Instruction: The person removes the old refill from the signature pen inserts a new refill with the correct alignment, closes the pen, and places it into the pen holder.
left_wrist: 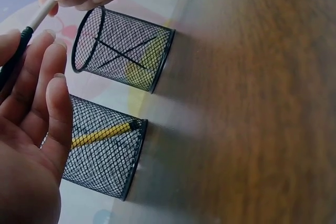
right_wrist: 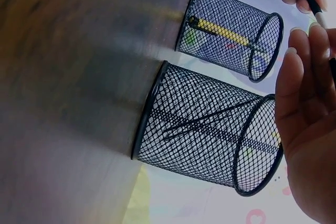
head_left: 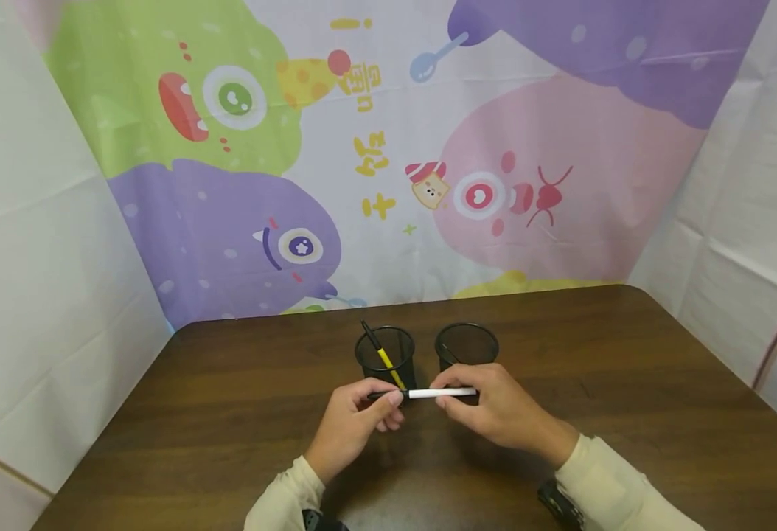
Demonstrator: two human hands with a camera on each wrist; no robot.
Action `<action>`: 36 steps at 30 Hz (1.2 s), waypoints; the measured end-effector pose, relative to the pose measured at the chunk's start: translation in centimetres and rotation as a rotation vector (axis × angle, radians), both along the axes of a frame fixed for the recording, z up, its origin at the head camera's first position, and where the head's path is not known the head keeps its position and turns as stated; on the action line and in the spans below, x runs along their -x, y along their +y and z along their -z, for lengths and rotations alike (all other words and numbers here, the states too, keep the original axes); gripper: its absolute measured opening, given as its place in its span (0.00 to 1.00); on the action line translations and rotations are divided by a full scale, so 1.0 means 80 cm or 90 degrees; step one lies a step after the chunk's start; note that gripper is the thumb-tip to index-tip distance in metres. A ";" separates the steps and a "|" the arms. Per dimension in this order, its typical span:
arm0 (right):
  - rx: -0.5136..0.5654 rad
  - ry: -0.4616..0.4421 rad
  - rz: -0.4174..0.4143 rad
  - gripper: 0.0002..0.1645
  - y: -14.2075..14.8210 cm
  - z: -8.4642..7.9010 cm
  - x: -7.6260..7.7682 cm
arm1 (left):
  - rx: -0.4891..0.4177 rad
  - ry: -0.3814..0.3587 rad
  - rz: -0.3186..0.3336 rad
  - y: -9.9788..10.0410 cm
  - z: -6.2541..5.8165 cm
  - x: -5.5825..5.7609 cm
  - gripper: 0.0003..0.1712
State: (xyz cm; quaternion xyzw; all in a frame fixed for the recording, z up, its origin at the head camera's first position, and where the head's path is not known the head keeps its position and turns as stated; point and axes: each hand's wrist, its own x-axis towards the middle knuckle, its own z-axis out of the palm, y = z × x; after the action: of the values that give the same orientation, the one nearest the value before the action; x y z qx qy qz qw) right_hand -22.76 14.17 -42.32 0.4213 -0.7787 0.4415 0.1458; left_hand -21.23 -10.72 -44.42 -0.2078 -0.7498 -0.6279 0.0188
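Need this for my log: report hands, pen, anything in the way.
Left hand and right hand both pinching black-and-white pen. Pen roughly level. Mesh cups just beyond; no obstruction seen.

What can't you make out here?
Head view: lower part of the right cup, mostly behind the right hand.
Head view: any lettering on the white pen, too small.
Left wrist view: upper part of the yellow pen, behind the left hand.
Right wrist view: that hand's wrist, cut off by the edge.

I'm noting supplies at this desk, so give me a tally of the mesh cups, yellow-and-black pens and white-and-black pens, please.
Mesh cups: 2
Yellow-and-black pens: 1
White-and-black pens: 1
Total: 4
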 end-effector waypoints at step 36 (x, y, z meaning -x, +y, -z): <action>0.001 -0.015 -0.006 0.08 0.000 -0.003 -0.002 | -0.010 0.122 -0.029 0.009 -0.002 -0.009 0.11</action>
State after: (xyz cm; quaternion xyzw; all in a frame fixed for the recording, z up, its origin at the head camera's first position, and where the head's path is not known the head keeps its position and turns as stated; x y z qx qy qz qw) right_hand -22.64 14.14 -42.12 0.4194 -0.7781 0.4477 0.1350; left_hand -20.54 -10.00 -44.28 -0.2497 -0.7440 -0.6105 0.1067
